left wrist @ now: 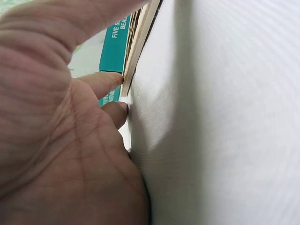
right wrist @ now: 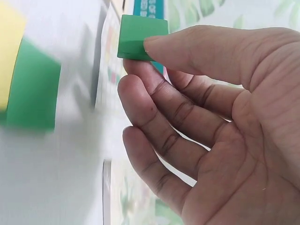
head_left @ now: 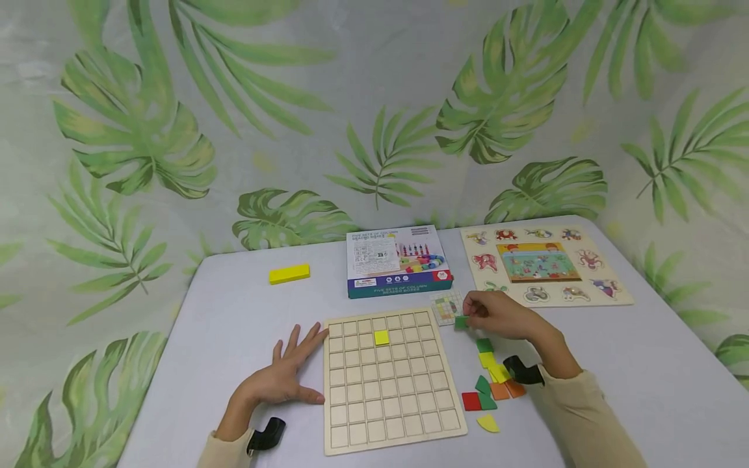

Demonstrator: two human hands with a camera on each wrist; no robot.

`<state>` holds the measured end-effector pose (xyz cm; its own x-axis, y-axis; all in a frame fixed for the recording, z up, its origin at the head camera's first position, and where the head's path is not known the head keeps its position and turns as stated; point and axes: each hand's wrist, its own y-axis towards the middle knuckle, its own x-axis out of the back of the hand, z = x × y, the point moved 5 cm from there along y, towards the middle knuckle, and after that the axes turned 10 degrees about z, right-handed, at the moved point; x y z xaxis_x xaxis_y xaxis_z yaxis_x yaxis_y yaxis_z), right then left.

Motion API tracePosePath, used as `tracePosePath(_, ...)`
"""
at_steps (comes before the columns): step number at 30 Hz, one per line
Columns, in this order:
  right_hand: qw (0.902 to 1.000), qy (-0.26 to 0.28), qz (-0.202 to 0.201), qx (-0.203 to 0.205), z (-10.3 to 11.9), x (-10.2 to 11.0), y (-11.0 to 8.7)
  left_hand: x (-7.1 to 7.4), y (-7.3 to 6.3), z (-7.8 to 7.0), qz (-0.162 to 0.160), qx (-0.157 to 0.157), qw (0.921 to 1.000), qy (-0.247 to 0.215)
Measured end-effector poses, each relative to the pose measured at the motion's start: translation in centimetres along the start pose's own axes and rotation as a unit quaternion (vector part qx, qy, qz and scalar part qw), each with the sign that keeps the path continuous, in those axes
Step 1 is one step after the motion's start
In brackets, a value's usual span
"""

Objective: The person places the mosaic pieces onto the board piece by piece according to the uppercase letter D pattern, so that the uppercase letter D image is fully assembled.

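A wooden grid board (head_left: 351, 413) lies flat mid-table, with one yellow square tile (head_left: 381, 337) in a cell of its second row. My left hand (head_left: 287, 376) spreads its fingers along the board's left edge; in the left wrist view the fingertips (left wrist: 117, 80) touch that edge. Past the board's top right corner, my right hand (head_left: 500, 316) pinches a green square tile (right wrist: 136, 35) between thumb and fingers. The tile is held above the table, near a pattern card (head_left: 446, 307) printed with a coloured grid.
Right of the board lie loose tiles: a red square (head_left: 471, 401), green pieces (head_left: 486, 346), yellow ones (head_left: 488, 424) and orange ones (head_left: 500, 391). Behind stand a game box (head_left: 400, 286) and a sea-animal puzzle board (head_left: 486, 283). A yellow block (head_left: 289, 274) sits back left.
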<state>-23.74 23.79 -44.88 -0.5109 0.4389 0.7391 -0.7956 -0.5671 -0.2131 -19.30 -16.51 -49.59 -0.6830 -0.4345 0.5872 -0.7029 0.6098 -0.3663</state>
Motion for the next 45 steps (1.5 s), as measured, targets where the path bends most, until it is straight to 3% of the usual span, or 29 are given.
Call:
tracePosePath(13,0.9988,-0.007,0.018,0.045,3.0,-1.7,2.8,-0.2,-0.1,-0.4,-0.001,-0.009,0.9999,-0.007)
tracePosePath(26,0.9973,-0.009,0.031,0.066,7.2,-4.0,5.7,-0.3,-0.2,-0.3,0.0,-0.005,0.9999,-0.009)
tracePosePath(38,0.9942,0.002,0.015,0.106,11.1,-5.4,8.9,-0.1,0.0,-0.2,0.001,-0.009,0.9999,-0.006)
tracePosePath(45,0.997,0.002,-0.002,0.077,12.0,-7.0,9.9,0.1,0.0,0.0,-0.004,-0.005,1.0,-0.003)
